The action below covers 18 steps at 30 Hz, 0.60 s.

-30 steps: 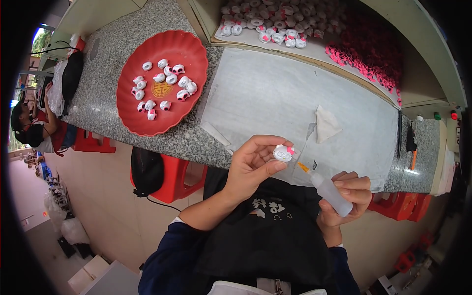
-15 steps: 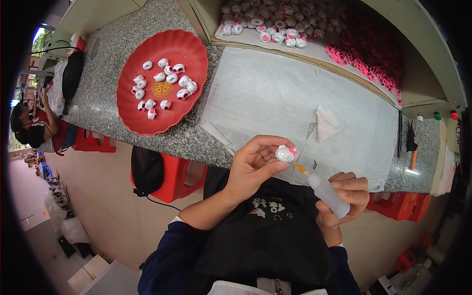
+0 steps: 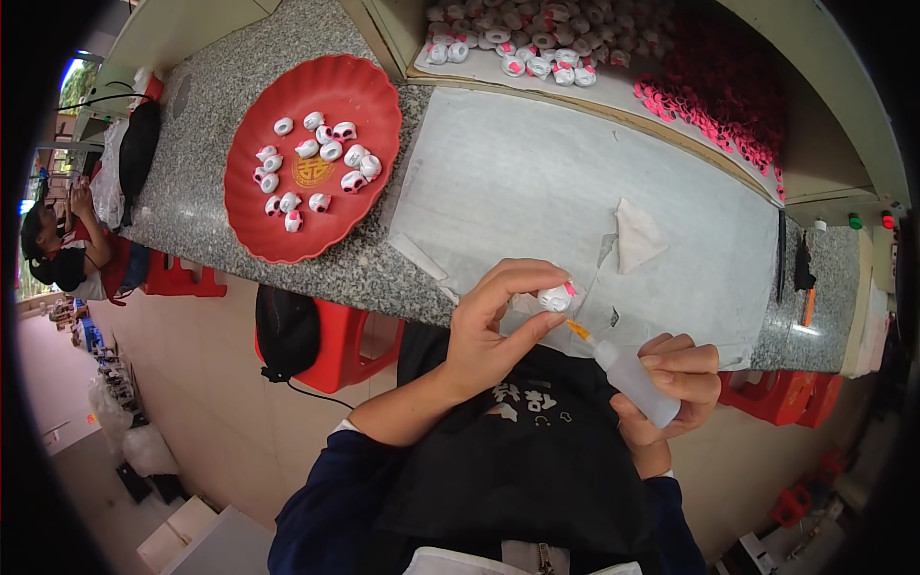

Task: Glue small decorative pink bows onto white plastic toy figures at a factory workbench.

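My left hand (image 3: 495,321) pinches a small white figurine head (image 3: 555,298) with a pink patch between thumb and fingertips. My right hand (image 3: 674,383) grips a translucent squeeze bottle (image 3: 636,382), tilted so that its orange nozzle tip (image 3: 578,330) points up at the lower right of the head. The tip is close to the head; whether they touch I cannot tell. Both hands are over the near edge of the white sheet (image 3: 508,182). To the left, a red scalloped plate (image 3: 254,225) holds several similar white-and-pink heads (image 3: 331,151).
A shelf at the back carries a heap of white heads (image 3: 537,43) and a pile of pink pieces (image 3: 704,125). A folded white cloth (image 3: 636,237) lies on the sheet. Red stools (image 3: 331,350) stand below the speckled counter (image 3: 211,96). Another person (image 3: 72,235) sits far left.
The white head has turned slightly in my left fingers, so less of its pink patch shows. The bottle has shifted a little left, its nozzle still beside the head.
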Each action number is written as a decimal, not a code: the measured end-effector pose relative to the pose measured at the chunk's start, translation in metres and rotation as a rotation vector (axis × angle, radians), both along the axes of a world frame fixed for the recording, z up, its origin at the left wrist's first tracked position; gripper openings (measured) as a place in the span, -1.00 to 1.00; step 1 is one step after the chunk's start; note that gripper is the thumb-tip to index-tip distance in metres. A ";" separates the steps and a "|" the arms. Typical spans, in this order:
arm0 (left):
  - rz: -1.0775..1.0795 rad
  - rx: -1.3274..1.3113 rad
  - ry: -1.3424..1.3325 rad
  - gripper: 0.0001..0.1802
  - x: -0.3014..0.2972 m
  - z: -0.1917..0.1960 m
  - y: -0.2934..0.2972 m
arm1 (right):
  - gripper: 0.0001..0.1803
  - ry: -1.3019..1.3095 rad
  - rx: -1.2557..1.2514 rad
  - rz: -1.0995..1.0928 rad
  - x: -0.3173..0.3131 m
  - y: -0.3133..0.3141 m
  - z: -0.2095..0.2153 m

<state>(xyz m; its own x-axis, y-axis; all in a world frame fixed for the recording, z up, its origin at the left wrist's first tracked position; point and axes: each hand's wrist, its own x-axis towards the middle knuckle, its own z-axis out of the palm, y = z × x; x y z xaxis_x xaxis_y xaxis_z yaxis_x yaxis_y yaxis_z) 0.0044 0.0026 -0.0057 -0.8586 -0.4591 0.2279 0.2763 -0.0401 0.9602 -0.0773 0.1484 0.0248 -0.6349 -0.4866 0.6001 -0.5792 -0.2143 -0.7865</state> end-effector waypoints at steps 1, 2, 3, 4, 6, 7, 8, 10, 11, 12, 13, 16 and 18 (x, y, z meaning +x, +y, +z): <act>0.004 0.032 -0.006 -0.67 0.000 0.000 0.000 | -0.58 -0.001 -0.007 -0.013 -0.001 0.001 0.000; 0.005 0.032 -0.007 -0.67 -0.001 0.000 0.000 | -0.58 -0.001 -0.014 -0.025 -0.002 0.001 0.000; 0.001 0.017 0.003 -0.67 -0.001 0.000 0.000 | -0.58 -0.002 -0.013 -0.026 -0.004 0.002 0.000; -0.002 0.003 0.013 -0.67 -0.002 0.000 -0.001 | -0.58 -0.007 -0.014 0.007 -0.007 0.004 0.000; -0.012 0.017 0.023 -0.67 -0.003 0.000 -0.001 | -0.54 -0.008 -0.013 0.036 -0.008 0.005 0.001; -0.022 0.031 0.034 -0.67 -0.004 -0.001 -0.001 | -0.54 -0.020 -0.002 0.037 -0.008 0.005 0.001; -0.027 0.033 0.040 -0.67 -0.004 0.000 -0.002 | -0.55 -0.031 0.010 0.038 -0.008 0.004 0.002; -0.008 0.240 0.021 -0.65 -0.003 0.002 -0.003 | -0.56 -0.108 -0.021 0.044 -0.013 0.005 0.000; 0.026 0.321 -0.015 -0.63 -0.001 0.004 -0.006 | -0.57 -0.195 -0.056 0.058 -0.017 0.005 -0.002; 0.060 0.361 -0.007 -0.62 -0.001 0.002 -0.010 | -0.59 -0.186 -0.019 0.048 -0.026 0.007 -0.006; 0.098 0.399 -0.001 -0.62 0.000 0.002 -0.015 | -0.59 -0.171 -0.015 0.039 -0.034 0.003 -0.006; 0.167 0.439 0.026 -0.61 0.003 0.002 -0.027 | -0.67 -0.532 0.181 0.094 -0.069 -0.015 -0.005; 0.167 0.446 0.041 -0.60 0.005 0.002 -0.028 | -0.71 -0.550 0.316 0.178 -0.104 -0.025 -0.009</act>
